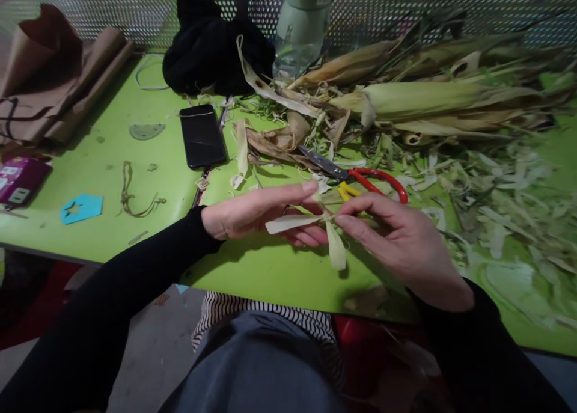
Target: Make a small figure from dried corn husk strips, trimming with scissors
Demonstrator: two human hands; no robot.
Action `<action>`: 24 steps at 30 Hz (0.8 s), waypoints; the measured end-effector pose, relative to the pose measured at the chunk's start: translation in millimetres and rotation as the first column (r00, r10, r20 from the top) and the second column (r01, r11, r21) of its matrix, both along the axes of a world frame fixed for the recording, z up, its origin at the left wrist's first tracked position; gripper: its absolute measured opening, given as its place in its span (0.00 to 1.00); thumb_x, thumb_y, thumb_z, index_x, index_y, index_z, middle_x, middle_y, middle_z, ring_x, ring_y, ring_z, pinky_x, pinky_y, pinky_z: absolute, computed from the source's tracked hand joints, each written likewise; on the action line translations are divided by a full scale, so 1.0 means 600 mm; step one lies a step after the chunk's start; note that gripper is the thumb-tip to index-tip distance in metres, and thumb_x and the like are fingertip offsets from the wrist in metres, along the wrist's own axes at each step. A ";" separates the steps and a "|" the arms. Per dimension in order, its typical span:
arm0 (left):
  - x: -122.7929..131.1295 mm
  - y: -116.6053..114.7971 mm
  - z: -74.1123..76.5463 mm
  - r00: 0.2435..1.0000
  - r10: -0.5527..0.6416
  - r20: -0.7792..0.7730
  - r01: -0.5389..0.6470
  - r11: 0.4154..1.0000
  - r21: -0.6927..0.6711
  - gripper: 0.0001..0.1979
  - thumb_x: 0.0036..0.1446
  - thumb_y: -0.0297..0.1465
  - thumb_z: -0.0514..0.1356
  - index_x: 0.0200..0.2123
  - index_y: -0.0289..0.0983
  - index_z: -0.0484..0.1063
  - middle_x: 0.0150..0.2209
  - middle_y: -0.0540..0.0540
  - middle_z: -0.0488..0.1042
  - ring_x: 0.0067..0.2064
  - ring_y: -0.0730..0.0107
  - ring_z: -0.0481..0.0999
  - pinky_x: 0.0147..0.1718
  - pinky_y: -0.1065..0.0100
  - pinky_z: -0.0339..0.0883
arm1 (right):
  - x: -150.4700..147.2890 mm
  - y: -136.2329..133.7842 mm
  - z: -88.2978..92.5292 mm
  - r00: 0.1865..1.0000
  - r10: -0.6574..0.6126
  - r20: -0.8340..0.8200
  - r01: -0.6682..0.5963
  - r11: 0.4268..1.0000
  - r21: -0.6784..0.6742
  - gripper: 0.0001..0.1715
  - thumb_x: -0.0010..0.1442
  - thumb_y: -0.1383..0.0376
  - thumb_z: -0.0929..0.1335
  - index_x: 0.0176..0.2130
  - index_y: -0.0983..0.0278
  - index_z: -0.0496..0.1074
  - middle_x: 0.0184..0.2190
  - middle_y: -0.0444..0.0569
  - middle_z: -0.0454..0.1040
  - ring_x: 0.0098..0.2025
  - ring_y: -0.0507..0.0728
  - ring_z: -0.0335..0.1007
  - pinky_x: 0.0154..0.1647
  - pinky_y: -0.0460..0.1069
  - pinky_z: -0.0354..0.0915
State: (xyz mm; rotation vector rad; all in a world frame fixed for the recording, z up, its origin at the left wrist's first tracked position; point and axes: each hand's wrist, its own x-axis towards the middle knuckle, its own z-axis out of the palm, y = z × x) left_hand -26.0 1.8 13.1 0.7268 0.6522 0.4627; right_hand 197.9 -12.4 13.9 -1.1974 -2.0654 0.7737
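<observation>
Between my hands is a small tied piece of pale corn husk (336,248), with leaf-like strips spreading left and down from a knotted middle. My right hand (403,238) pinches it at the right of the knot with thumb and forefinger. Behind the strips, my left hand (259,210) has its fingers stretched out and apart; whether they touch the husk I cannot tell. Just beyond my right hand lies a pair of scissors (376,175) with red and yellow handles, partly hidden by that hand.
Whole corn husks (419,99) and scattered husk scraps (500,190) cover the right side of the green table (270,269). Farther back stand a bottle (303,25) and a black cloth bundle (216,52). A phone (202,137), blue paper (83,208) and brown paper bag (58,82) lie left.
</observation>
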 end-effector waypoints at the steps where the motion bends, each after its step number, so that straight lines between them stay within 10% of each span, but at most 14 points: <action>1: 0.001 0.001 -0.003 0.999 -0.032 0.009 0.031 0.999 0.027 0.21 0.54 0.47 0.68 0.36 0.33 0.77 0.35 0.40 0.82 0.37 0.64 0.82 0.45 0.62 0.75 | 0.001 0.001 -0.002 1.000 0.006 0.010 -0.007 1.000 0.026 0.08 0.63 0.57 0.70 0.34 0.57 0.74 0.29 0.43 0.77 0.31 0.56 0.75 0.32 0.51 0.70; 4: 0.010 -0.002 -0.012 0.999 0.037 0.014 -0.037 0.999 0.027 0.11 0.55 0.33 0.69 0.36 0.32 0.75 0.32 0.43 0.82 0.34 0.70 0.82 0.43 0.67 0.75 | 0.000 0.003 -0.011 0.995 -0.090 0.037 0.076 0.953 0.293 0.07 0.61 0.58 0.72 0.38 0.58 0.74 0.37 0.47 0.78 0.41 0.60 0.77 0.42 0.55 0.71; 9: 0.029 -0.009 -0.018 0.912 0.405 0.062 -0.405 0.914 -0.015 0.02 0.63 0.26 0.62 0.39 0.34 0.73 0.30 0.48 0.81 0.34 0.74 0.81 0.44 0.69 0.74 | -0.013 -0.006 -0.026 0.972 -0.165 0.170 -0.018 0.666 0.746 0.12 0.59 0.58 0.74 0.43 0.57 0.73 0.42 0.49 0.76 0.46 0.61 0.73 0.51 0.59 0.65; 13: 0.038 -0.011 -0.023 0.884 0.463 0.063 -0.463 0.886 -0.015 0.03 0.62 0.27 0.62 0.37 0.33 0.75 0.28 0.49 0.80 0.33 0.76 0.80 0.40 0.73 0.73 | -0.030 -0.018 -0.035 0.917 -0.079 0.390 -0.260 0.623 0.738 0.17 0.60 0.62 0.74 0.49 0.57 0.73 0.36 0.46 0.76 0.39 0.59 0.71 0.43 0.55 0.65; 24: 0.038 -0.016 -0.026 0.909 0.410 0.082 -0.409 0.912 -0.029 0.06 0.59 0.26 0.64 0.37 0.36 0.69 0.30 0.49 0.81 0.34 0.75 0.80 0.39 0.73 0.71 | -0.037 -0.022 -0.037 0.889 -0.053 0.455 -0.351 0.561 0.750 0.07 0.62 0.71 0.70 0.42 0.64 0.75 0.33 0.49 0.78 0.35 0.56 0.69 0.36 0.52 0.65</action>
